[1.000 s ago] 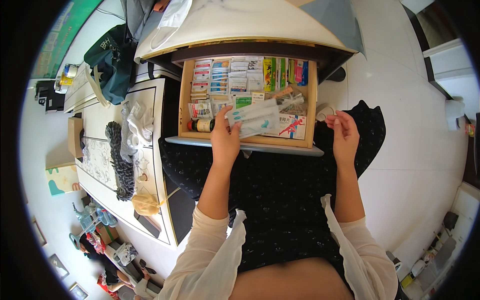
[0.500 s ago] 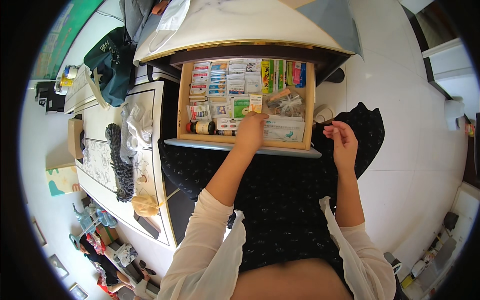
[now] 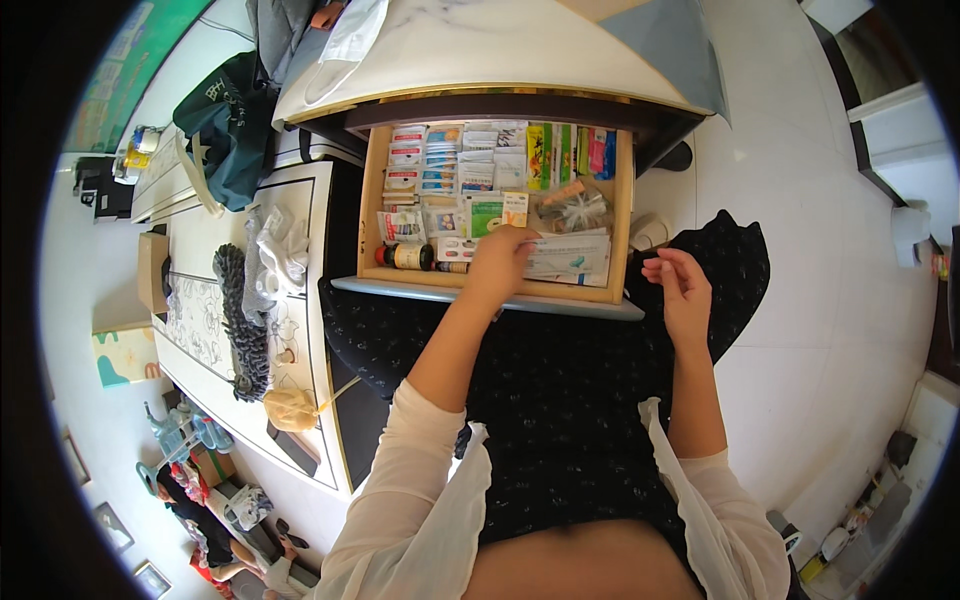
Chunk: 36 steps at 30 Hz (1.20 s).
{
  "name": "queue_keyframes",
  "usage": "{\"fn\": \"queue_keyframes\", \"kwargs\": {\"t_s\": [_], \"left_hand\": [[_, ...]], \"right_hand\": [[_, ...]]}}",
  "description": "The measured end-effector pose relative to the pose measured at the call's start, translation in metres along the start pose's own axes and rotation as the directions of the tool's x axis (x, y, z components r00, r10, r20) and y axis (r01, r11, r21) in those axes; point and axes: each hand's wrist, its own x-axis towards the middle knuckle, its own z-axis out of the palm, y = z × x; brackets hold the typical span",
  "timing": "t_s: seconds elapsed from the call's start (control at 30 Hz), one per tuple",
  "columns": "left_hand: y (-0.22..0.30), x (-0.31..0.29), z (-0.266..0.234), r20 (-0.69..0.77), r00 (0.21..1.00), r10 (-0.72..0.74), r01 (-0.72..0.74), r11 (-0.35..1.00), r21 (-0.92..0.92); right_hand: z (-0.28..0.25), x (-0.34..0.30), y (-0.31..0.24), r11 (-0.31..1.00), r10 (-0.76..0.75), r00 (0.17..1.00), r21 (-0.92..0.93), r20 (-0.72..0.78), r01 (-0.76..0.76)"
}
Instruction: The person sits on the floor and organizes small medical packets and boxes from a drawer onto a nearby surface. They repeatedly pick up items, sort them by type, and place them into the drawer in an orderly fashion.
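Observation:
An open wooden drawer (image 3: 625, 215) is in front of me, with several small packets and boxes laid in rows. Over its near part reaches my left hand (image 3: 500, 262), its fingertips closed on the left end of a flat white packet (image 3: 572, 256). Close to those fingers are a small white-and-yellow box (image 3: 515, 208), a green-and-white packet (image 3: 484, 215) and a red-and-white box (image 3: 456, 249). A dark bottle (image 3: 405, 257) with a red cap lies in the near left corner. My right hand (image 3: 686, 295) hovers right of the drawer, fingers loosely bent and apart, holding nothing visible.
A marble-patterned tabletop (image 3: 480, 50) with a white face mask (image 3: 352, 35) sits above the drawer. On the left, a pale cabinet top (image 3: 195, 300) bears a dark green bag (image 3: 225, 130) and a grey fluffy duster (image 3: 238, 320). Another person (image 3: 200, 520) is at the lower left.
The white packet has tilted slightly, its left end in my left fingers, and the hand has shifted a little. My right hand stays nearly where it was.

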Motion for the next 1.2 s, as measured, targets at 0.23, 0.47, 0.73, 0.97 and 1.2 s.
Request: {"fn": "queue_keyframes", "kwargs": {"t_s": [0.23,0.47,0.73,0.97,1.2], "left_hand": [[0.051,-0.015,-0.063,0.041,0.994,-0.104,0.112,0.923,-0.369],[0.092,-0.018,-0.052,-0.514,0.786,0.343,-0.181,0.923,0.339],[0.052,-0.022,-0.044,-0.178,0.984,0.015,0.063,0.904,0.424],[0.083,-0.035,-0.044,-0.128,0.987,-0.094,-0.032,0.671,-0.741],[0.081,-0.042,-0.042,0.239,0.962,-0.129,0.243,0.01,-0.97]], "right_hand": [[0.029,0.004,-0.018,0.771,0.082,0.886,0.534,0.456,-0.346],[0.09,-0.002,-0.039,0.702,0.212,0.894,0.575,0.395,-0.421],[0.066,-0.018,-0.052,0.7,0.154,0.976,0.68,0.154,-0.218],[0.073,-0.013,-0.053,0.719,0.17,0.952,0.629,0.253,-0.295],[0.071,-0.014,-0.054,0.825,0.159,0.957,0.499,0.244,-0.265]]}}
